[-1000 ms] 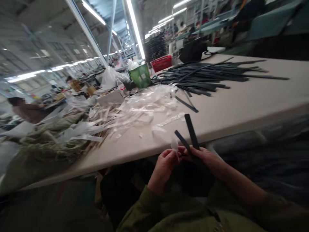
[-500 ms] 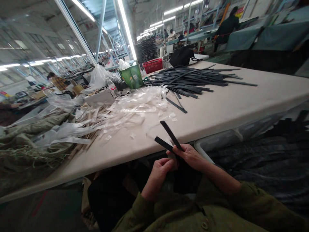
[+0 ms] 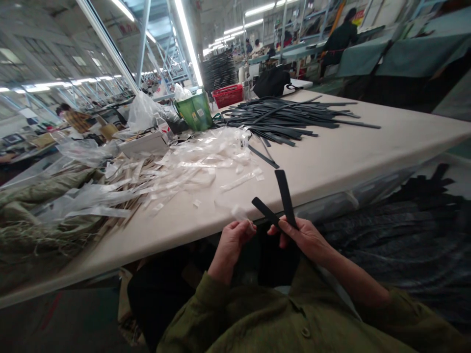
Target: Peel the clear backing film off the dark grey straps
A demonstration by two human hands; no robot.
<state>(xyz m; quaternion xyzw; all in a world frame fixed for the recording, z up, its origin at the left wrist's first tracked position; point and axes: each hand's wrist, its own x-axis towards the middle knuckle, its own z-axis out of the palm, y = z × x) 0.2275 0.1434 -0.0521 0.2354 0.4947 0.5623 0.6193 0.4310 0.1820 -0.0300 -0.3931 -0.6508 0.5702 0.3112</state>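
Observation:
Two black strips [image 3: 285,196] cross in my right hand [image 3: 303,236], which pinches them between thumb and fingers with their ends pointing up and outward. To its left, apart from the strips, my left hand [image 3: 235,238] is closed on a small clear plastic piece [image 3: 239,213] that sticks up above the fingers. Beyond the hands lies a heap of thin white plastic film [image 3: 209,152] on the pale table [image 3: 331,162]. A large pile of dark strips [image 3: 272,117] is spread farther back.
A green bag [image 3: 195,112], a red basket [image 3: 227,95] and a black bag [image 3: 271,82] stand at the back. Green cloth [image 3: 44,191] lies at the left. Many dark strips [image 3: 397,245] are heaped below the table at the right. People sit in the distance.
My hands have moved apart, the left one leftward with the plastic piece, away from the strips. The right hand has shifted right, and its strips have turned more upright.

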